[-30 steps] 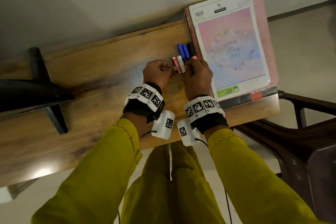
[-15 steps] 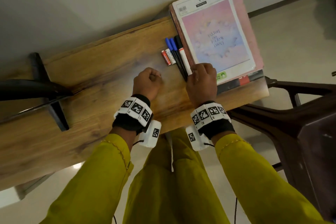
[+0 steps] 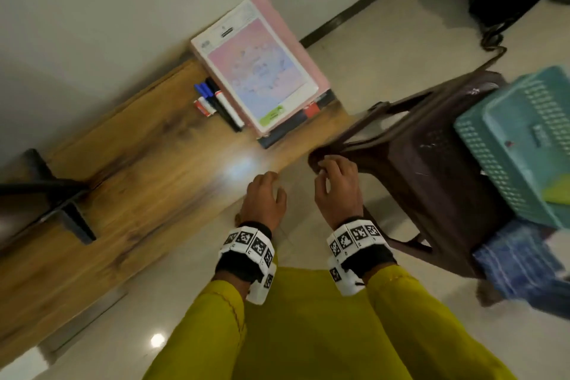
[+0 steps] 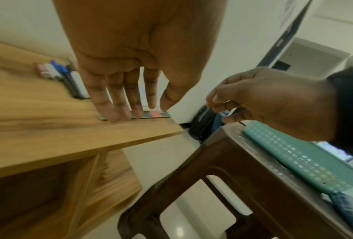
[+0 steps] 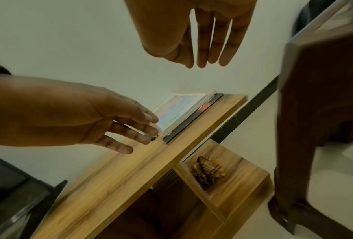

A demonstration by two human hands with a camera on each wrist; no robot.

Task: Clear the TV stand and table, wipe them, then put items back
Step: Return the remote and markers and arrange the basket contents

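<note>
A brown plastic stool (image 3: 431,157) carrying a teal basket (image 3: 521,145) stands just right of the bench (image 3: 129,170). Markers (image 3: 222,105), batteries (image 3: 203,106) and stacked books (image 3: 262,71) lie at the bench's far end, apart from both hands; left hand (image 3: 262,197) and right hand (image 3: 336,188) hover with fingers (image 4: 134,100) released, holding nothing.

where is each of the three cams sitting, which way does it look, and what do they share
Head: on the head, looking down at the wooden stand, books, brown stool; both hands and yellow sleeves show.
Left wrist: under the left hand, looking along its fingers toward the markers.
Right wrist: under the right hand, facing the stand's shelf.
All three share books and stand.
</note>
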